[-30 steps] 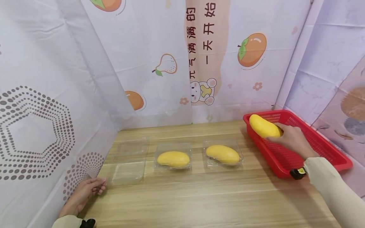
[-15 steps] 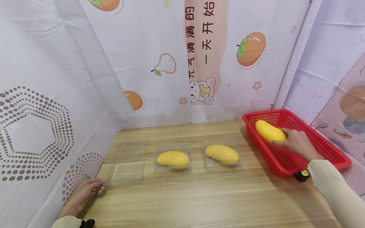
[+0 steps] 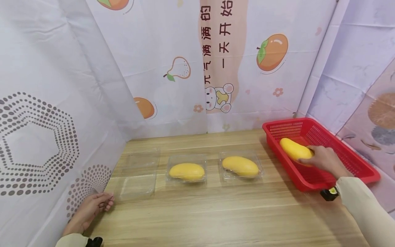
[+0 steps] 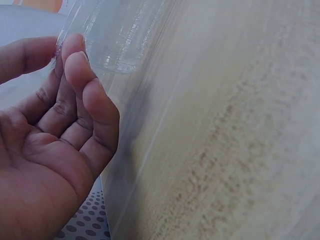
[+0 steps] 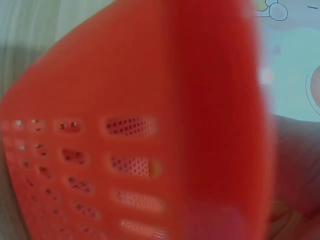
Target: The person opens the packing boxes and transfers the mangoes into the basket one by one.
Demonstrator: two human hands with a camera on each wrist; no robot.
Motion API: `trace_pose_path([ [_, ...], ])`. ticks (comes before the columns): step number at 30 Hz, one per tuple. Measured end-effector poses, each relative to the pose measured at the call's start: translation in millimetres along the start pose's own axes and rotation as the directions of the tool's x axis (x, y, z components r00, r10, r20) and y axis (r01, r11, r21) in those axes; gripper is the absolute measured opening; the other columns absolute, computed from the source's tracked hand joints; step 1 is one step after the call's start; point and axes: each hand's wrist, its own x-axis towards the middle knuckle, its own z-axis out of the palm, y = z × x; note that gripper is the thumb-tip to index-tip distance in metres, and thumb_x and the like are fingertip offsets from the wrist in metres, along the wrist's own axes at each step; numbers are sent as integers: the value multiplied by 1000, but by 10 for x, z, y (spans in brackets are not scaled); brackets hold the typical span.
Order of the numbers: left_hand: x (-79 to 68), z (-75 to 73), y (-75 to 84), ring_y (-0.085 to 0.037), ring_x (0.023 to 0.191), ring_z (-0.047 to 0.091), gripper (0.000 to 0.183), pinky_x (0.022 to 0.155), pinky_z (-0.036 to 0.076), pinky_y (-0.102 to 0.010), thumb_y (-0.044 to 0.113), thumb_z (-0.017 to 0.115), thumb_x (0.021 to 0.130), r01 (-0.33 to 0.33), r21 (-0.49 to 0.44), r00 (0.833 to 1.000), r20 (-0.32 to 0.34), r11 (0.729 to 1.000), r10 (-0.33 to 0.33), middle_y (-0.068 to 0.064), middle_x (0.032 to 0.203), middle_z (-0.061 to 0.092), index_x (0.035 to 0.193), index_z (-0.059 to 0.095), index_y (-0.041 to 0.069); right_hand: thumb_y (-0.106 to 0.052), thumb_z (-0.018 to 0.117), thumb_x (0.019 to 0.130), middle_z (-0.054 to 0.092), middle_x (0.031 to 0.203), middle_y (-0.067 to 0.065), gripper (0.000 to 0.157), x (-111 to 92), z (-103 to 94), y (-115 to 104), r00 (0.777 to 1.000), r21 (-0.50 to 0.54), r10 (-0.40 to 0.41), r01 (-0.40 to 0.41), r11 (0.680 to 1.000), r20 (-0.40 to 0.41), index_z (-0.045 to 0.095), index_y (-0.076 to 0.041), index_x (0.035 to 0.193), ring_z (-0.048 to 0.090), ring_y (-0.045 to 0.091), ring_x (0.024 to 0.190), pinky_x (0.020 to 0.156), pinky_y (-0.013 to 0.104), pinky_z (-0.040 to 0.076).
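My right hand [image 3: 328,158] grips a yellow mango [image 3: 294,150] by its near end, low inside the red plastic basket [image 3: 279,156]. In the right wrist view the basket's wall [image 5: 100,75] hides most of that hand and the mango. At the table's left, the thumb and fingertips of my left hand [image 3: 94,207] pinch the edge of a clear plastic box [image 3: 137,183], whose lid stands open behind it. The left wrist view shows this hand [image 4: 60,120] at the corner of the clear box [image 4: 117,35]. No mango shows in this box.
Two more clear boxes stand mid-table, each with a mango inside: one mango [image 3: 186,172] at centre, the other mango [image 3: 241,167] to its right. Printed curtains [image 3: 172,37] enclose the wooden table [image 3: 197,219] at the back and sides.
My right hand has lowered the mango into the basket, moving it slightly right and down. The left hand keeps its place at the clear box.
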Motion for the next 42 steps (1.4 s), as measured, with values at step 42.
trace_pose_path([
  [42, -17, -138, -65, -16, 82, 63, 50, 76, 53, -33, 39, 45, 101, 28, -131, 984, 181, 991, -4, -7, 93, 68, 106, 64, -7, -58, 75, 71, 65, 95, 21, 98, -177, 32, 151, 975, 37, 91, -101, 994, 202, 46, 15, 129, 56, 27, 77, 58, 31, 49],
])
